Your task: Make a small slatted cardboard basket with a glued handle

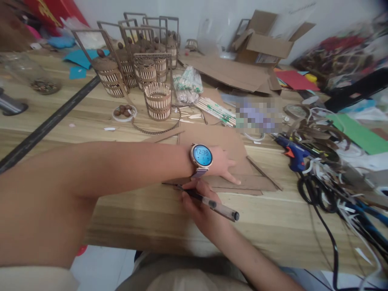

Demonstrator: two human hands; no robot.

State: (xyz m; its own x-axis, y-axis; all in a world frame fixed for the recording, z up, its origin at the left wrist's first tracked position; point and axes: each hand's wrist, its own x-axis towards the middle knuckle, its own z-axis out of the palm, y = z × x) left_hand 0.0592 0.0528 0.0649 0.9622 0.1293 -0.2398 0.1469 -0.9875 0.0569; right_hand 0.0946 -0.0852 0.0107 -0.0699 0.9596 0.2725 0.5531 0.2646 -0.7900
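My left hand (222,161), with a round watch (202,155) on its wrist, lies flat with fingers spread on a brown cardboard sheet (209,135). Along the sheet's near edge runs a cardboard strip (254,182), partly under that hand. Below the left wrist, my right hand (201,204) is closed around a pen (212,203) with a black grip and clear barrel. The pen's tip points left, close to the near edge of the cardboard. Whether it touches the cardboard, I cannot tell. A thin brown strip (263,173) lies slantwise at the sheet's right side.
Several small stick baskets (158,101) with tall handles stand at the back left, beside a dish of brown beads (125,111). A blue glue gun (295,153), cables and tangled strips crowd the right. Behind are wooden sticks (216,111) and an open cardboard box (260,48).
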